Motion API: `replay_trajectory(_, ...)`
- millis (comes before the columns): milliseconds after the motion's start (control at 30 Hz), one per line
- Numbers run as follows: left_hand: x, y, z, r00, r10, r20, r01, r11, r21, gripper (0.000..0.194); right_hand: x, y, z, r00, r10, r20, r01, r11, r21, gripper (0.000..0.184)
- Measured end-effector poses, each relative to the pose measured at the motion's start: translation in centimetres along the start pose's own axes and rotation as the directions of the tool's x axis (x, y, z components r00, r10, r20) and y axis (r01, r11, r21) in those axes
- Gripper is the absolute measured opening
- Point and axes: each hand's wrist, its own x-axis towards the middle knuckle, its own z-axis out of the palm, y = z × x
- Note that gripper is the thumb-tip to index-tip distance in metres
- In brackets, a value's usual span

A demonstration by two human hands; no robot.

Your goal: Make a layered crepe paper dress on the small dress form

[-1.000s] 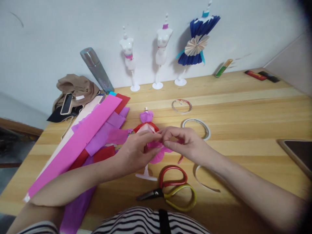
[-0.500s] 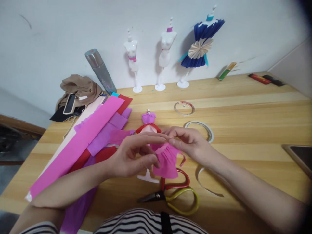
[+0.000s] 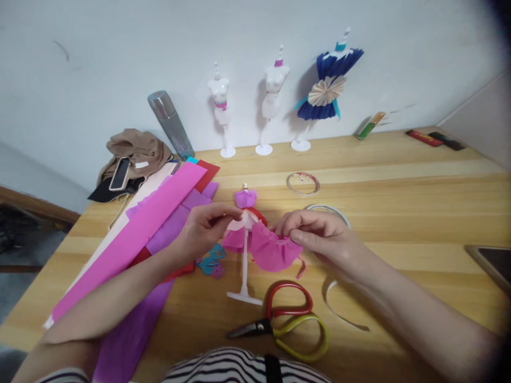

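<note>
My right hand (image 3: 319, 230) pinches the gathered top edge of a bright pink crepe paper piece (image 3: 275, 254), which fans out to the left. My left hand (image 3: 207, 226) has thumb and forefinger drawn together beside a small doll dress form (image 3: 245, 255); whether anything is between the fingertips I cannot make out. The form lies on the table, its stand towards me, dressed in a purple top (image 3: 245, 198), a red band and a pale pink layer (image 3: 246, 219). Scissors (image 3: 263, 325) with one red and one yellow handle lie just below.
Crepe paper sheets (image 3: 131, 242) in pink, purple and red are piled at left. Blue paper scraps (image 3: 211, 260) lie beside the form. Tape rolls (image 3: 329, 208) and a wire ring (image 3: 303, 183) sit behind my right hand. More dress forms (image 3: 271, 88) and a bottle (image 3: 170, 122) stand by the wall.
My left hand has moved away from the pink crepe paper, up and left. The right hand has shifted right and slightly down with it, and the paper now spreads wider. The blue scraps have come into view.
</note>
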Motion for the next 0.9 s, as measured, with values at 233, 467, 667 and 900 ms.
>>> replay_trajectory(233,1.9,-1.9,1.9,0.914,0.323,0.245,-0.335,0.942,0.009,0.028,-0.4,0.0,1.2,0.981,0.164,0.103,-0.192,0.907,0.375,0.024)
replay_trajectory(467,0.9,-0.6,2.7,0.809,0.502,0.306,-0.498,0.862,-0.095,0.02,-0.2,1.1,2.4,0.973,0.232,-0.012,-0.218,0.929,0.297,0.033)
replay_trajectory(667,1.1,-0.7,2.3,0.653,0.677,0.34,-0.717,0.697,-0.012,0.015,-0.1,2.2,2.2,0.975,0.223,0.018,-0.222,0.956,0.194,0.035)
replay_trajectory(900,1.4,-0.6,2.2,0.534,0.746,0.397,-0.822,0.569,0.036,0.012,-0.1,2.1,2.4,0.964,0.228,0.136,-0.257,0.93,0.264,0.033)
